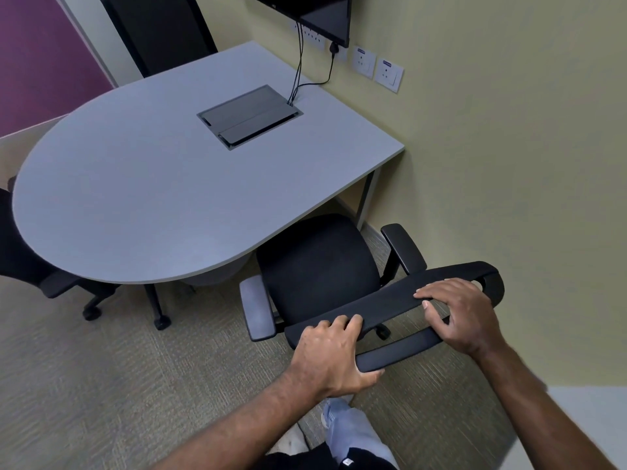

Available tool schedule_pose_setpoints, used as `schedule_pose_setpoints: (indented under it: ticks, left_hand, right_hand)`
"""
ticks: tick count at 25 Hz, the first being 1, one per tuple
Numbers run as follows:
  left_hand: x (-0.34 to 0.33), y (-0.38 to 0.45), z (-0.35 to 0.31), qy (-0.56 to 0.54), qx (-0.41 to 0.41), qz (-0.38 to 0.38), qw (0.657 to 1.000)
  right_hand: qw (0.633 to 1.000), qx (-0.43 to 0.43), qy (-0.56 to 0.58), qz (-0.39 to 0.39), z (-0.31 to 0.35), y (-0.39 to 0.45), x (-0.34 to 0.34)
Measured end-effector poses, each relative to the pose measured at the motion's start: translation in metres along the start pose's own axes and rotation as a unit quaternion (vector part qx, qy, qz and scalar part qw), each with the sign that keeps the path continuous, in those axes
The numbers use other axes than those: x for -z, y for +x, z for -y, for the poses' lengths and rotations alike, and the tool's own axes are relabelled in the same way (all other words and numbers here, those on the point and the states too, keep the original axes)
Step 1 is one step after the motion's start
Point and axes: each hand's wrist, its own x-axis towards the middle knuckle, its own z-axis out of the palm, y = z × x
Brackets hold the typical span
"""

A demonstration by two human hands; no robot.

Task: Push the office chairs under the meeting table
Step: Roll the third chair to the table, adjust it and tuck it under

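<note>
Your left hand [330, 356] and right hand [458, 315] grasp the chair [319, 266] back, ready to drive it under the table [142, 198].

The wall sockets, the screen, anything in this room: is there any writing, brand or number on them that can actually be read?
No text here can be read.
Wall sockets: each has a small blue label, too small and blurred to read.
Screen: a faint mark on its lower edge, illegible.
Shoe: a small tag, too blurred to read.
Table and the chair that both hands grip: no markings visible.
</note>
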Motion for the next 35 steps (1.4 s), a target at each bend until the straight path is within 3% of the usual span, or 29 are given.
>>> schedule_pose_setpoints:
  ticks: [19, 35]
  left_hand:
    - [0.065, 0.115, 0.158, 0.003, 0.026, -0.067, 0.997]
    - [0.094, 0.213, 0.172, -0.030, 0.092, -0.074, 0.993]
  right_hand:
    - [0.999, 0.025, 0.002, -0.023, 0.021, 0.203, -0.080]
    - [0.998, 0.039, 0.022, 0.036, -0.035, 0.339, -0.091]
